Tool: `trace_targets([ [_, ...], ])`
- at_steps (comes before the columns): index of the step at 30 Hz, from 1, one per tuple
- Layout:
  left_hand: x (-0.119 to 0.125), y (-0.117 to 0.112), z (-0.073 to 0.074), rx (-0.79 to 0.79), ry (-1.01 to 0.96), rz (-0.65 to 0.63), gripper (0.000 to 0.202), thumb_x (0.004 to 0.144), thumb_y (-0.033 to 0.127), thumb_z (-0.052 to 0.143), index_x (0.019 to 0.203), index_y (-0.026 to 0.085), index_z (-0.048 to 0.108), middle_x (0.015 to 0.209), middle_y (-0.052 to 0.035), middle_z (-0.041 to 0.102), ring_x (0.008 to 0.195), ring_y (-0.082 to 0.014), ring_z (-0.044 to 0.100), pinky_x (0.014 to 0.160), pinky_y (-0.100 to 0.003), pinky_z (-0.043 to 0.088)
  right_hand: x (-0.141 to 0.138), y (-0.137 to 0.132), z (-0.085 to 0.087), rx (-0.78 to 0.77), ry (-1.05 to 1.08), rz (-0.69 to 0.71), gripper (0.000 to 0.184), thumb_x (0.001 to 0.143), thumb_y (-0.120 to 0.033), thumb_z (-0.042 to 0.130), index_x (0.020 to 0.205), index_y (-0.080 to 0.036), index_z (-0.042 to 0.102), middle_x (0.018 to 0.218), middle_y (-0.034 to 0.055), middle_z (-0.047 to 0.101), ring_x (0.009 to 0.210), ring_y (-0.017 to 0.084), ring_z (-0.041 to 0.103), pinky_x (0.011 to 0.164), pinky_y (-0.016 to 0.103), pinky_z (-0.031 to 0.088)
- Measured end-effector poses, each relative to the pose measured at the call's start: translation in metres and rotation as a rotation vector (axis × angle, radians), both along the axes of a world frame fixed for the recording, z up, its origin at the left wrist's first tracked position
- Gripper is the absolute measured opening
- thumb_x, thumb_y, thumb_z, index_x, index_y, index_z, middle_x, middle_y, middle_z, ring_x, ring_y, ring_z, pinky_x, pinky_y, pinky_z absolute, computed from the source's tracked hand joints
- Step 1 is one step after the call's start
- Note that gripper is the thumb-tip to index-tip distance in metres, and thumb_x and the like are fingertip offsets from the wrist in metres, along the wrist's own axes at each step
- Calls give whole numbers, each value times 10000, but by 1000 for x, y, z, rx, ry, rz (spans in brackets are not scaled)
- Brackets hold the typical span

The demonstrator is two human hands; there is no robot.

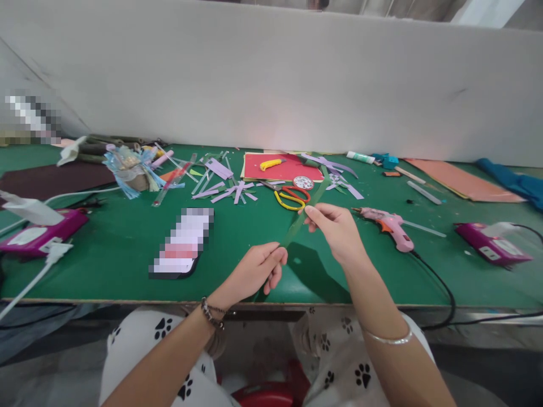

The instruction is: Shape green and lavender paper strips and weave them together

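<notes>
My left hand point(257, 270) and my right hand point(335, 229) hold a long green paper strip point(297, 225) between them above the green table point(127, 237). The left hand pinches the strip's near end, fingers closed. Higher up, my right hand pinches it between thumb and fingertips; the strip runs on past it toward the scissors. Just beyond my right hand lie scissors with yellow and red handles point(291, 198). A pink glue gun point(388, 225) lies to the right of my right hand.
Purple and green paper strips point(231, 189) litter the table's far middle. A red sheet point(282, 167) carries a yellow cutter point(270, 164). A phone point(182, 243) lies at left, magenta boxes point(40, 234) point(492, 243) at both sides, an orange sheet point(462, 181) far right. A white wall backs the table.
</notes>
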State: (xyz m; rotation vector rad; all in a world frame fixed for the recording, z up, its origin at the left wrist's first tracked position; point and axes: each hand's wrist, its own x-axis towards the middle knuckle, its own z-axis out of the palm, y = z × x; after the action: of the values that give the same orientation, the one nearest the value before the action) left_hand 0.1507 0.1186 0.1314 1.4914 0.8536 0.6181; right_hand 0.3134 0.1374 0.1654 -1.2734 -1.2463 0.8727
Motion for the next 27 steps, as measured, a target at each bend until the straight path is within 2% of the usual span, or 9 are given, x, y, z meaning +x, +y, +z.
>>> trace_targets([
  [5, -3, 1, 2, 51, 61, 15, 249, 836, 316, 326, 662, 180, 442, 309, 115, 354, 245, -38, 282, 296, -129, 225, 6, 0, 0, 23, 46, -29, 266, 627, -333, 639, 467, -167, 507, 426, -52, 471, 408, 51, 417, 446, 199, 334],
  [10, -14, 5, 7, 37, 165, -125, 227, 833, 290, 349, 678, 179, 473, 305, 120, 351, 264, -50, 316, 343, -149, 287, 15, 3, -1, 37, 117, -21, 289, 626, -356, 643, 480, -173, 473, 434, -59, 458, 414, 47, 400, 447, 194, 316],
  [12, -17, 7, 8, 55, 177, -170, 237, 827, 291, 380, 648, 174, 483, 370, 83, 469, 366, -65, 455, 460, -166, 390, 13, 3, -2, 33, 113, 6, 301, 624, -368, 642, 482, -176, 458, 426, -62, 448, 413, 47, 392, 444, 195, 313],
  [14, -17, 7, 8, 91, 146, -174, 221, 810, 306, 431, 657, 166, 507, 562, 18, 620, 573, -94, 579, 619, -196, 442, 6, 1, -3, 21, 94, 37, 303, 626, -374, 637, 488, -176, 454, 419, -65, 441, 409, 47, 385, 440, 195, 310],
  [16, -13, 7, 7, 112, 70, -127, 185, 790, 328, 466, 736, 162, 527, 730, -22, 666, 689, -119, 603, 673, -221, 448, -5, -2, -6, -6, 74, 87, 286, 623, -364, 639, 501, -174, 464, 418, -68, 444, 403, 47, 392, 435, 196, 314],
  [17, -10, 6, 6, 120, 30, -87, 187, 785, 341, 468, 766, 163, 523, 732, -23, 663, 679, -123, 600, 657, -227, 448, -11, -4, -7, -29, 72, 132, 272, 621, -356, 641, 514, -173, 471, 422, -69, 452, 399, 48, 403, 432, 196, 320],
  [22, -2, 2, 2, 188, -22, 145, 311, 817, 421, 374, 642, 178, 460, 418, 36, 527, 426, -102, 482, 509, -219, 384, -37, -11, -12, -143, 152, 375, 267, 616, -351, 649, 561, -181, 450, 418, -76, 475, 378, 65, 454, 401, 196, 333],
  [24, -1, 0, 2, 162, -38, 163, 329, 820, 437, 360, 629, 182, 445, 371, 56, 479, 382, -93, 455, 500, -218, 382, -39, -11, -12, -146, 171, 390, 264, 625, -354, 642, 570, -181, 450, 433, -74, 482, 392, 67, 470, 410, 197, 346],
  [27, -2, -1, 3, 59, -98, 139, 331, 806, 453, 382, 625, 179, 430, 427, 48, 501, 399, -87, 471, 488, -216, 389, -36, -10, -11, -123, 162, 351, 244, 639, -343, 635, 579, -177, 467, 463, -74, 477, 417, 57, 463, 440, 199, 363],
])
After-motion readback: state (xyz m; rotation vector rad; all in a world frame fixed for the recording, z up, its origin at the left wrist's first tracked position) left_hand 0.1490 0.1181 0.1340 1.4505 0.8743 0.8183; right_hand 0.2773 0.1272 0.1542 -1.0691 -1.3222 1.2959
